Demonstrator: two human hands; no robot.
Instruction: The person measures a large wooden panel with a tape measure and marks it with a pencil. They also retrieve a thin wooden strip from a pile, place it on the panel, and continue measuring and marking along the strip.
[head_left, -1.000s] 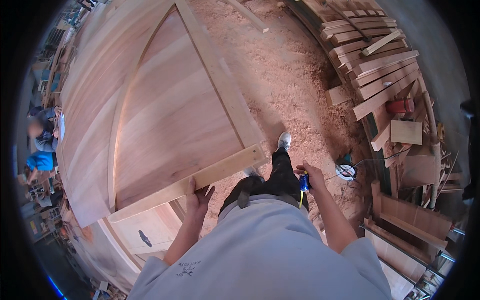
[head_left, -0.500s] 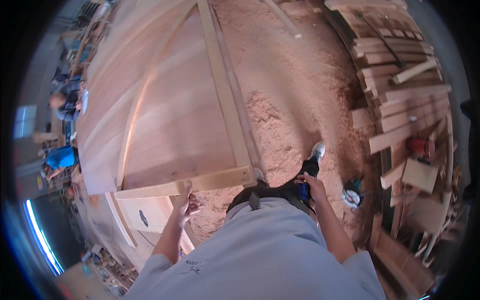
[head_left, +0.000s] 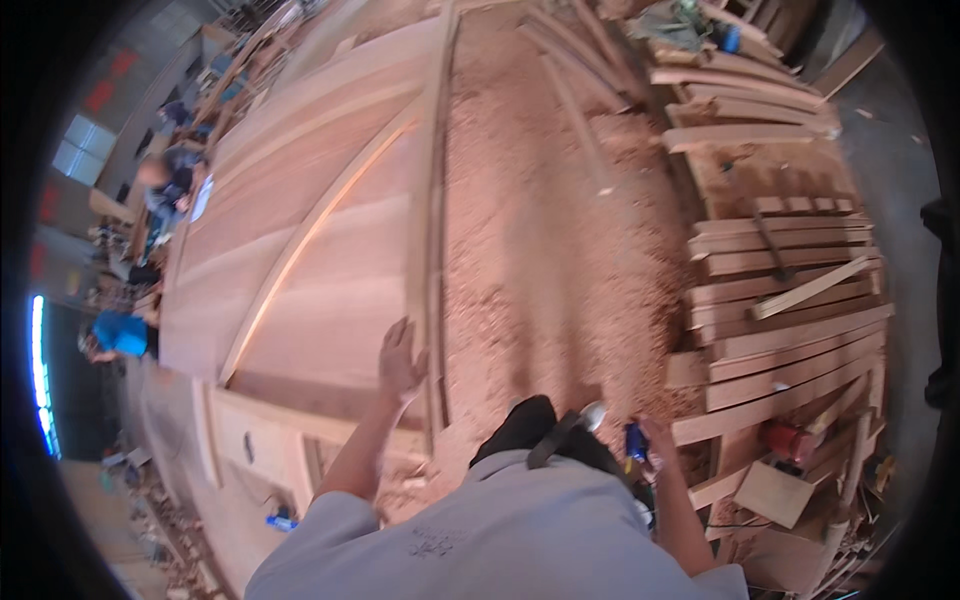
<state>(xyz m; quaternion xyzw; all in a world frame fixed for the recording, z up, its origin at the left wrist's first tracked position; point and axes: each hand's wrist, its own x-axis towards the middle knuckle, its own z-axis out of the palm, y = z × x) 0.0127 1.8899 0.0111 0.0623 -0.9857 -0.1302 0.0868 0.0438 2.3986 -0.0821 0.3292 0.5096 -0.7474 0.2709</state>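
A large flat wooden panel (head_left: 330, 230) lies to my left, with a light wooden strip (head_left: 330, 215) running slantwise across it and another long strip (head_left: 430, 200) along its right side. Over the near right corner of the panel is my left hand (head_left: 402, 368), open, fingers spread, beside the long strip; whether it touches the wood I cannot tell. Low by my right hip, my right hand (head_left: 657, 440) is closed around a small dark-blue object (head_left: 635, 442) whose kind is unclear.
Sawdust covers the floor (head_left: 530, 230) between the panel and stacked boards (head_left: 780, 270) at right. A red object (head_left: 790, 442) and a square wooden piece (head_left: 773, 493) lie near the stack. Two people, one in blue (head_left: 122, 333), are at far left. Loose strips (head_left: 580, 120) lie ahead.
My view has shifted forward along the panel. My left hand has left the strip at the panel's near end and come to its right side, fingers spread. The blue object stays in my right hand.
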